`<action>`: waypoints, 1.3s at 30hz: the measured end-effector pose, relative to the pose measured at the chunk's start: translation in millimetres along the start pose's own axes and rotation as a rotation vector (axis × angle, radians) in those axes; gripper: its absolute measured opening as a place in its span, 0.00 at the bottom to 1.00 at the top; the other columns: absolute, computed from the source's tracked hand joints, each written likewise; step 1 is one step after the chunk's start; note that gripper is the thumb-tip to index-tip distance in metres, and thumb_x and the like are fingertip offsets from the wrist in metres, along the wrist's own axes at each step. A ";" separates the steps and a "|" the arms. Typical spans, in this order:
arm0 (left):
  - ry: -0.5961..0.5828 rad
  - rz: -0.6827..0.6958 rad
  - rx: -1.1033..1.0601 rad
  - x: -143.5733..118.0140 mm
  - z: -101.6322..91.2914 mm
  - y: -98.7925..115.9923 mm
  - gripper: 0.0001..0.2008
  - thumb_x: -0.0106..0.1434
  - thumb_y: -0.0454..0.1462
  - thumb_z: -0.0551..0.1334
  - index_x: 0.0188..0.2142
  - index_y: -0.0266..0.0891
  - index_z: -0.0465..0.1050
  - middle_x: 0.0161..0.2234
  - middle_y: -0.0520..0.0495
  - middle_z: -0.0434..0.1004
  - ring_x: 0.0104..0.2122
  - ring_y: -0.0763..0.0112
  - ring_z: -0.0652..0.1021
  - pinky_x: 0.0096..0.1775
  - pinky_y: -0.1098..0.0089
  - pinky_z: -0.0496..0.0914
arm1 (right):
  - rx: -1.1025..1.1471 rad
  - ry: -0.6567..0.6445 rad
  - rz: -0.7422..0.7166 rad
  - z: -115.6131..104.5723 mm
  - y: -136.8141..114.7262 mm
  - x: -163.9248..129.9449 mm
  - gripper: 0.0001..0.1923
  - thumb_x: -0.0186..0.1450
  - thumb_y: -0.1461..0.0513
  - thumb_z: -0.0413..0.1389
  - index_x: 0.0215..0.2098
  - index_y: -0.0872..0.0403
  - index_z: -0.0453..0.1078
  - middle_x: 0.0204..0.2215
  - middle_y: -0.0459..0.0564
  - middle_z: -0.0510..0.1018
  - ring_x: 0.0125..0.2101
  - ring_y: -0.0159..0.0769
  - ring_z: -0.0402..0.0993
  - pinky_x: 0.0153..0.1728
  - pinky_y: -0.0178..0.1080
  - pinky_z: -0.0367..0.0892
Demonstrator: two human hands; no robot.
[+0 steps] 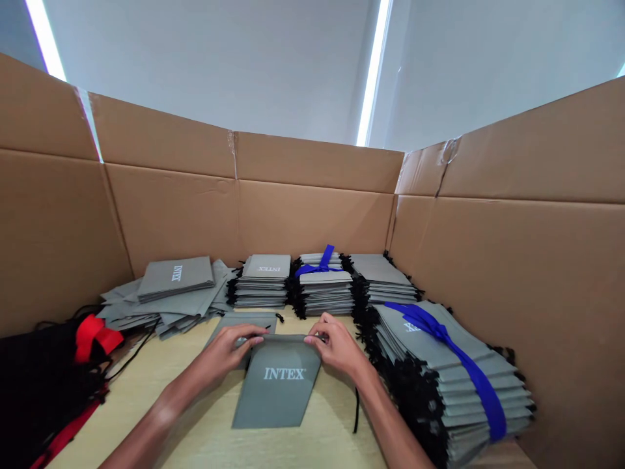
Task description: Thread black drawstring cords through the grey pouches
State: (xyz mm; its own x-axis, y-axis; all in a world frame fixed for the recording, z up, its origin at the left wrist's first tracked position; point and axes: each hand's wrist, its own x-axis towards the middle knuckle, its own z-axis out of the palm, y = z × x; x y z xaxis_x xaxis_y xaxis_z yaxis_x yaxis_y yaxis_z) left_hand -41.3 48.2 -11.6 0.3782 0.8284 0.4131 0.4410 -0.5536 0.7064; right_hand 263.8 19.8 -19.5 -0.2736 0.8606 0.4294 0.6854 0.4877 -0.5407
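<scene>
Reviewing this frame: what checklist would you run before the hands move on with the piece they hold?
1. Left hand on the gray pouch's top edge: ok, pinching it.
2. Right hand at the opposite end of that edge: ok, pinching.
3. INTEX print readable: ok, upright.
4. Second pouch fully visible: not ok, left hand partly covers it.
5. Black cord attached to the held pouch: cannot tell, right arm hides its upper end.

Grey pouch [273,404], white lettering [284,374]; black cord [356,410]; blue ribbon [481,381]; brown cardboard [312,218]; pale yellow tabletop [336,449]
</scene>
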 end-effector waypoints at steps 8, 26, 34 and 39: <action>-0.005 -0.089 -0.111 3.2 1.1 0.6 0.19 0.64 0.55 0.70 0.44 0.48 0.91 0.47 0.40 0.91 0.49 0.45 0.87 0.53 0.56 0.79 | -0.097 0.031 0.036 -7.1 1.8 1.7 0.08 0.72 0.55 0.68 0.41 0.49 0.88 0.33 0.47 0.78 0.37 0.37 0.76 0.38 0.35 0.64; 0.210 -0.186 -0.118 5.1 -45.1 -12.2 0.30 0.52 0.66 0.72 0.33 0.42 0.86 0.37 0.40 0.90 0.40 0.50 0.85 0.44 0.62 0.78 | -0.354 0.131 0.362 -23.2 -14.6 0.7 0.26 0.79 0.42 0.53 0.40 0.48 0.86 0.39 0.52 0.89 0.43 0.44 0.86 0.37 0.36 0.61; 0.319 -0.233 -0.112 2.0 -68.4 -35.6 0.32 0.45 0.67 0.74 0.32 0.42 0.85 0.35 0.40 0.89 0.39 0.50 0.84 0.41 0.63 0.78 | -0.395 0.139 0.399 -28.3 -10.0 1.9 0.27 0.79 0.43 0.52 0.38 0.50 0.85 0.37 0.53 0.89 0.40 0.43 0.85 0.35 0.37 0.58; 0.374 -0.237 -0.061 1.6 -72.0 -48.6 0.31 0.46 0.67 0.73 0.29 0.43 0.82 0.32 0.42 0.87 0.35 0.52 0.83 0.37 0.64 0.77 | -0.385 0.137 0.409 -30.3 -6.0 1.7 0.25 0.78 0.43 0.54 0.38 0.49 0.85 0.35 0.53 0.88 0.39 0.44 0.84 0.34 0.37 0.57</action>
State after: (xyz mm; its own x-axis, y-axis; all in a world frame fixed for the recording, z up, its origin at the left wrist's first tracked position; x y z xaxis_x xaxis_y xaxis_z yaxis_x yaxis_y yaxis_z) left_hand -120.7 82.6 -3.9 -0.0528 0.9117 0.4074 0.4272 -0.3481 0.8345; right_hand 279.7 13.9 6.4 0.1379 0.9286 0.3445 0.9204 0.0083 -0.3909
